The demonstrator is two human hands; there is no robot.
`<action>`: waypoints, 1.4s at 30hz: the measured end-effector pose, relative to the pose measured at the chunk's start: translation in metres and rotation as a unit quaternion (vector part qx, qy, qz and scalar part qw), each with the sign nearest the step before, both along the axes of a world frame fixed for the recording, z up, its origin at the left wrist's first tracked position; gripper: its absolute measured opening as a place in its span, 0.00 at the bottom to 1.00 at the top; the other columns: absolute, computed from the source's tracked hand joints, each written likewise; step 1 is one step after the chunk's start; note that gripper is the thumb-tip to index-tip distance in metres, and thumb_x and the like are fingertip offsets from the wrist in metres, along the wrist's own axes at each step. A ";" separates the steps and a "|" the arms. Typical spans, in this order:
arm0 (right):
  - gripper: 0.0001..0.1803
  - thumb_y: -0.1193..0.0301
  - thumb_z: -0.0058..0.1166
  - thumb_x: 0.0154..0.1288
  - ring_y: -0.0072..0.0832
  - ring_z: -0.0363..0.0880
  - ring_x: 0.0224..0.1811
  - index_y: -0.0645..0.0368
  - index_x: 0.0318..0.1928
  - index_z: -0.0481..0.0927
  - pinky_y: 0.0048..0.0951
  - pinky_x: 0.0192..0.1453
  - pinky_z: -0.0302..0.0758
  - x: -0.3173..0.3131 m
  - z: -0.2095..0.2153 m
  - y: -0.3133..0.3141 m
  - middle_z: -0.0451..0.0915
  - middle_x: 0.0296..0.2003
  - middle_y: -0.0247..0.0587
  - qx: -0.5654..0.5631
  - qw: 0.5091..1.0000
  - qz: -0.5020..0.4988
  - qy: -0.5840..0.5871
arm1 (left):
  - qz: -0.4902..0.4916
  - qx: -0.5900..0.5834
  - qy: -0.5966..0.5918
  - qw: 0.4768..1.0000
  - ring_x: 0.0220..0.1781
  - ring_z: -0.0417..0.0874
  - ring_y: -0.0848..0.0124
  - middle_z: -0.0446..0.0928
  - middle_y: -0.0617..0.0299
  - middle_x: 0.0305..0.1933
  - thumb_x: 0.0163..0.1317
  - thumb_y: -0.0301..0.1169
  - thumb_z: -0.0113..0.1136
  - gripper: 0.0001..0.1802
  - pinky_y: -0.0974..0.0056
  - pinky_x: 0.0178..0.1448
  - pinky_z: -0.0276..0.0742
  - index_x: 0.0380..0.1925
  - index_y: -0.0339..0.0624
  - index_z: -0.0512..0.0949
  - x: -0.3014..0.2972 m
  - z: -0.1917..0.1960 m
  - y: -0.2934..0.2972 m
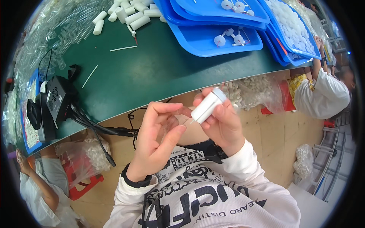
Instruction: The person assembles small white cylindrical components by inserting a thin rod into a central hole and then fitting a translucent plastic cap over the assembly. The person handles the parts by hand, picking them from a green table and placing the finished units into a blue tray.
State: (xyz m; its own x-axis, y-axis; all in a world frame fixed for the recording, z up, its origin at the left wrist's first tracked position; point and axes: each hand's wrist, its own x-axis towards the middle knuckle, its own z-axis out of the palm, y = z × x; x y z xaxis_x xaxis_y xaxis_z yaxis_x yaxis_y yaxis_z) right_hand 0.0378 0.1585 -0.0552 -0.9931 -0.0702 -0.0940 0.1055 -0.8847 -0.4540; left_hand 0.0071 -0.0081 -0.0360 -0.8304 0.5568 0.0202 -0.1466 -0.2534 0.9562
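Above my lap, just off the table's near edge, my right hand (pixel 224 119) is closed around a white cylinder (pixel 205 108) with a round, pale cap at its upper end. The cylinder is tilted, and a thin white stem sticks out at its lower end. To its left, my left hand (pixel 157 138) has its fingers and thumb curled around what looks like a clear plastic tube (pixel 171 123). The see-through tube is hard to make out against the fingers. A small gap separates the tube from the cylinder.
On the green table (pixel 125 76) lie white cylinders (pixel 133 18), clear tubes (pixel 72 24) and thin white sticks (pixel 89 76). Stacked blue trays (pixel 205 47) hold small white parts. A black device (pixel 59 95) trails cables at left. Co-workers sit at both sides; a bag (pixel 254 93) of white pieces lies below.
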 end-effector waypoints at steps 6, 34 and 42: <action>0.23 0.76 0.49 0.62 0.22 0.75 0.31 0.65 0.58 0.64 0.21 0.36 0.74 -0.003 0.010 -0.010 0.77 0.42 0.49 0.110 0.990 -0.088 0.021 | 0.022 0.054 -0.022 0.998 0.37 0.66 0.77 0.72 0.55 0.47 0.58 0.16 0.49 0.20 0.72 0.45 0.64 0.52 0.31 0.62 0.002 -0.002 0.002; 0.17 0.82 0.59 0.53 0.23 0.78 0.38 0.64 0.42 0.67 0.21 0.42 0.72 -0.005 0.019 -0.004 0.78 0.35 0.42 0.413 0.896 -0.154 0.051 | 0.096 -0.033 0.048 0.994 0.43 0.77 0.72 0.74 0.55 0.44 0.53 0.15 0.58 0.19 0.69 0.47 0.72 0.47 0.29 0.69 0.010 -0.008 0.007; 0.18 0.80 0.61 0.51 0.17 0.75 0.35 0.64 0.41 0.69 0.16 0.36 0.68 -0.005 0.023 -0.006 0.79 0.32 0.38 0.403 0.906 -0.128 0.003 | 0.198 -0.156 0.222 0.942 0.37 0.80 0.73 0.78 0.56 0.39 0.51 0.17 0.60 0.17 0.71 0.42 0.74 0.44 0.32 0.73 0.012 -0.016 0.012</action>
State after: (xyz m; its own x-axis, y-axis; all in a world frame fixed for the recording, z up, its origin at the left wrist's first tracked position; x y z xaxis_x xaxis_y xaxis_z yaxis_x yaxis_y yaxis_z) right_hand 0.0328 0.1528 -0.0321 -0.9680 0.2509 -0.0068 -0.0610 -0.2612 -0.9634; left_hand 0.0189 0.0042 -0.0520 -0.9228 0.2408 0.3008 0.3320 0.1004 0.9379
